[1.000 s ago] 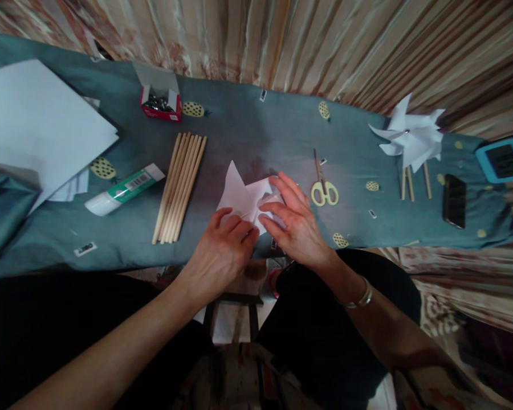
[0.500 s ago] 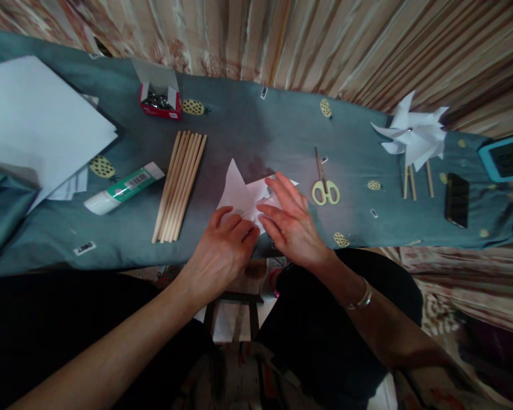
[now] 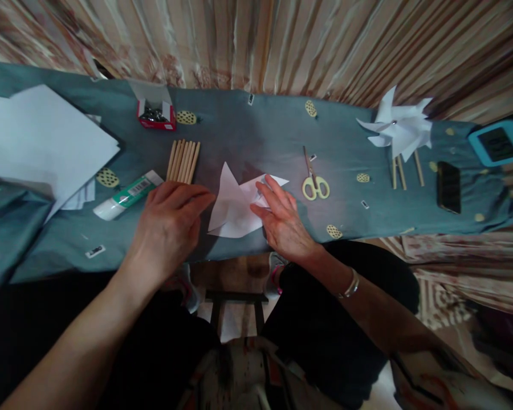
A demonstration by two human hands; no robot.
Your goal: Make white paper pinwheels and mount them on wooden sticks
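Pressing flat on the folded paper [image 3: 233, 208] is the right hand [image 3: 282, 219]; at nine o'clock, the left hand [image 3: 169, 225] is lying released over the wooden sticks [image 3: 183, 161]

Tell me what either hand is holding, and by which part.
Nothing is gripped. The right hand presses flat on the folded white paper's right side; the left hand hovers open over the wooden sticks.

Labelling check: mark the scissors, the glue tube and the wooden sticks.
scissors [image 3: 314, 185]: head view, on the yellow handles.
glue tube [image 3: 130, 193]: head view, on its green label.
wooden sticks [image 3: 183, 162]: head view, mid-bundle above the left hand [image 3: 169, 225].
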